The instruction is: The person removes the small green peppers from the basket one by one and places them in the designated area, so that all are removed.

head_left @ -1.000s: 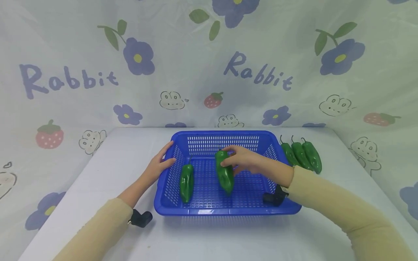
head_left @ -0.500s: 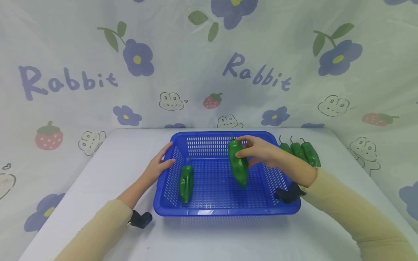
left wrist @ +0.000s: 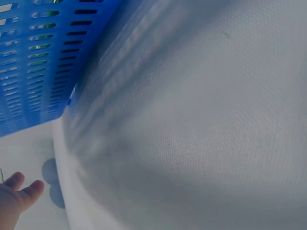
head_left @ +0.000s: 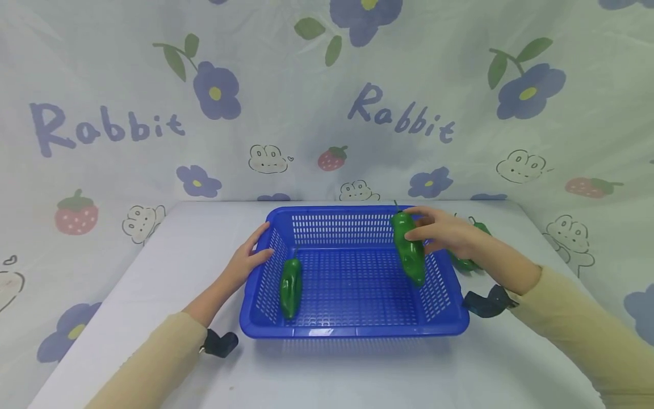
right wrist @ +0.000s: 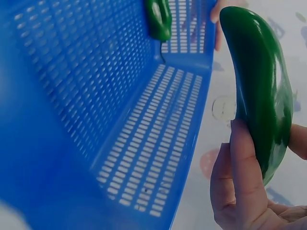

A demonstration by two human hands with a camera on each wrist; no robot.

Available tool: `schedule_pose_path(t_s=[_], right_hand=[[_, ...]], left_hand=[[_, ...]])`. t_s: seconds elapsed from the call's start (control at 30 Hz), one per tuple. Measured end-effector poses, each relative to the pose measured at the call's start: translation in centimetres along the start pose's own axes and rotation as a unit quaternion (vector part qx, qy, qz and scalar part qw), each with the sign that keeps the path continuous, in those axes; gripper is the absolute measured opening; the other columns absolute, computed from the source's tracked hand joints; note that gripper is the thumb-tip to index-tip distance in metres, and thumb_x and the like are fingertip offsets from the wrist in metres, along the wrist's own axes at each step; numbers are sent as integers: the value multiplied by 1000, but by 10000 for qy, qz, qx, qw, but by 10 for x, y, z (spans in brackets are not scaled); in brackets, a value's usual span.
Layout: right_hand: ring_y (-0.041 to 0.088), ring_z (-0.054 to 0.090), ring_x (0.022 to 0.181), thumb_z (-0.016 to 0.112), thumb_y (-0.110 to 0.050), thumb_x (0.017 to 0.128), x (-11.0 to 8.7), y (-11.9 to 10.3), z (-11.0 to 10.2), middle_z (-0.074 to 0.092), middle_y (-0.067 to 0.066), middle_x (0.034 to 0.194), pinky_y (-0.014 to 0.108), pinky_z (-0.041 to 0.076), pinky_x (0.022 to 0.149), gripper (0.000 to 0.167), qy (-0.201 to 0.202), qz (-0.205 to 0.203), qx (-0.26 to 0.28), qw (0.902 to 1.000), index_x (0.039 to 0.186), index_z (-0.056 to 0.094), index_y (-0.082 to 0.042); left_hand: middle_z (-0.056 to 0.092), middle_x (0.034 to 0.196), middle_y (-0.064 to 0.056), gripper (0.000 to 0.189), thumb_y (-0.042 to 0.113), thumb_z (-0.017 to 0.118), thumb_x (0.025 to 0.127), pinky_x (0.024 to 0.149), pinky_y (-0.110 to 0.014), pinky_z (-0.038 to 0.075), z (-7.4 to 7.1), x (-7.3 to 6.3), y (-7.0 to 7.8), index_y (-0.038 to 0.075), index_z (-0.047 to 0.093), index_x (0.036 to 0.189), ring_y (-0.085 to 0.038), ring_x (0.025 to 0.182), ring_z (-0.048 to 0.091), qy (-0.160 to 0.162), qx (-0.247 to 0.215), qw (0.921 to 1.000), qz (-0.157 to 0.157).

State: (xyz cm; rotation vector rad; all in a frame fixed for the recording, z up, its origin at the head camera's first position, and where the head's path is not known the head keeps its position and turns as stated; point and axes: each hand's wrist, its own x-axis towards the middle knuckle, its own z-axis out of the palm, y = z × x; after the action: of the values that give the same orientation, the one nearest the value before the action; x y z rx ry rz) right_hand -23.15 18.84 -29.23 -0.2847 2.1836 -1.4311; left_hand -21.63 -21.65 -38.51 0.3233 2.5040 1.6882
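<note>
A green pepper is pinched between the thumb and fingers of my right hand, above the right side of a blue plastic basket. The right wrist view shows this glossy pepper clear of the basket wall, fingers on one side and thumb on the other. Inside the basket, at its left, lies another green pepper. My left hand rests on the basket's left rim with its fingers extended; in the left wrist view only some fingertips show near the corner.
Right of the basket, more green peppers lie on the white table, mostly hidden behind my right hand and forearm. A white curtain with flower and rabbit prints hangs behind the table.
My right hand has carried the pepper from the basket's middle up and rightward, toward the right rim. It now covers much of the peppers on the table. The left hand stays put.
</note>
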Motion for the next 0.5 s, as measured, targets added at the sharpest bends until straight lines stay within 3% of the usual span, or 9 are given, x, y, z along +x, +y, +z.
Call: schedule_pose_path(t_s=[0.33, 0.5], right_hand=[[19, 58, 90, 60, -17, 85, -14, 20, -21, 40, 25, 126, 37, 54, 75, 76, 308, 24, -20, 9995, 145, 15, -4], [19, 57, 93, 57, -19, 87, -21, 31, -33, 34, 29, 133, 37, 54, 77, 74, 556, 81, -106, 9984, 146, 14, -4]], left_hand=[[20, 146, -29, 66, 18, 47, 91, 82, -48, 52, 0, 1, 0, 14, 13, 148, -50, 118, 42, -8, 24, 10000, 19], [20, 146, -29, 66, 18, 47, 91, 82, -47, 52, 0, 0, -1, 14, 13, 148, -50, 119, 42, -4, 6, 10000, 30]])
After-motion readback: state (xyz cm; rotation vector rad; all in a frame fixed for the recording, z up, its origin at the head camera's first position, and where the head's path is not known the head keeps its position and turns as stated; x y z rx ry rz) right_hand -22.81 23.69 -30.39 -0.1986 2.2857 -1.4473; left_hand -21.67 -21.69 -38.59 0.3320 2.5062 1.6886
